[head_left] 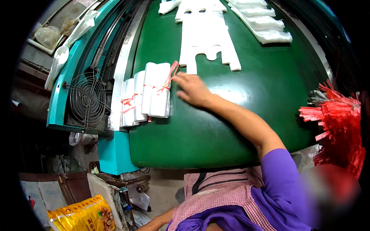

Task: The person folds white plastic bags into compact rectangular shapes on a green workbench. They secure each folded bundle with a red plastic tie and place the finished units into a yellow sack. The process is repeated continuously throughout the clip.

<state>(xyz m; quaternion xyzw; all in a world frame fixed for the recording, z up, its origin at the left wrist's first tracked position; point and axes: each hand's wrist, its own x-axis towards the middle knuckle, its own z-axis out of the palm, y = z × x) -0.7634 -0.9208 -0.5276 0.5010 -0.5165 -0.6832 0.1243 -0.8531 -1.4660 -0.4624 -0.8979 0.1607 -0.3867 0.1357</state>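
Observation:
Over the left part of a green belt table [223, 138], my right hand [194, 90] is open, with its thumb apart from its fingers. Its fingertips are right beside the red strip [172, 72] tied round a bundle of clear-white plastic bags [158, 104]. I cannot tell whether they touch it. More rolled or folded bundles [138, 88] lie against it on the left, also tied with red strips. My left forearm [162, 220] shows at the lower edge, but its hand is out of view.
White cut plastic bags [206, 34] lie in a stack at the far middle, with overlapping bag stacks [266, 25] at far right. Red strips [339, 127] hang in a thick bunch at right. A wire fan guard [88, 98] is on the left; a yellow sack [83, 215] lies below.

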